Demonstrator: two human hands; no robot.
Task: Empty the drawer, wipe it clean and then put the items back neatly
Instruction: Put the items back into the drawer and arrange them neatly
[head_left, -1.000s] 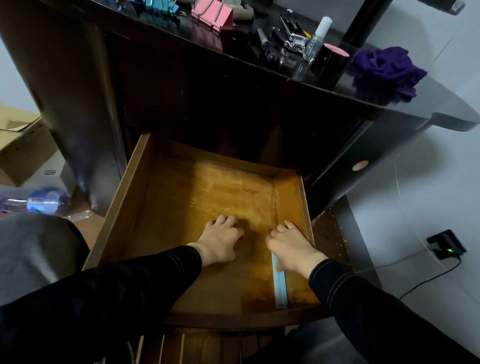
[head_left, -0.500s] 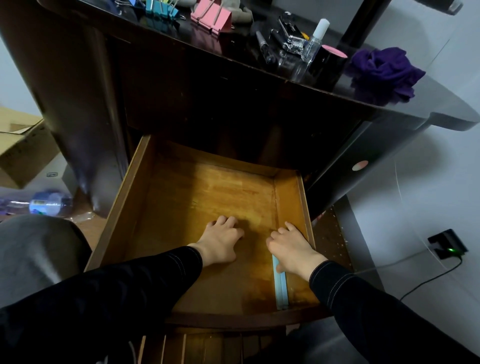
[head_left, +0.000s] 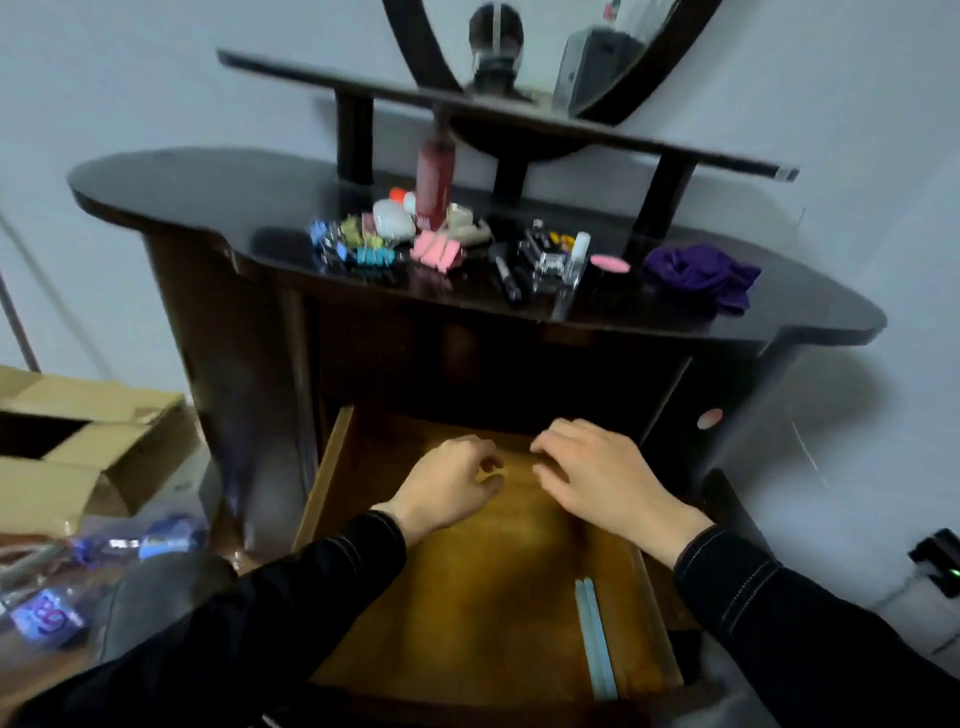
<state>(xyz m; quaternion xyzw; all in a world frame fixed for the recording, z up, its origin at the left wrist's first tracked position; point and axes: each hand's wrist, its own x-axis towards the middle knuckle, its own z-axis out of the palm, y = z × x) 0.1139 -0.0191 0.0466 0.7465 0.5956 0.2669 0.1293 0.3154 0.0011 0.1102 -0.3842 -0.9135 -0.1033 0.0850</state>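
Head view: open wooden drawer (head_left: 324, 488) pulled out of the dark glossy dressing table (head_left: 208, 187), w/ both hands over its far end. Left hand (head_left: 449, 486) hangs above the drawer floor, fingers loosely curled, thumb near the fingertips, nothing in it. Right hand (head_left: 597, 480) is just beside it, palm down, fingers only slightly bent, gripping nothing (frame is blurred, so I cannot tell whether the fingertips touch the wood). A pale blue flat strip (head_left: 595, 644) lies in the drawer along its right wall, near the front end, well apart from both hands. Other items sit on the tabletop: mixed coloured binder clips (head_left: 353, 244), pink binder clips (head_left: 436, 252), tall red bottle (head_left: 435, 187), black marker pen (head_left: 506, 275), small clear bottle w/ white cap (head_left: 577, 254), and at the right end a crumpled purple cloth (head_left: 701, 275). Open cardboard box (head_left: 104, 467) on the floor, left of the table.
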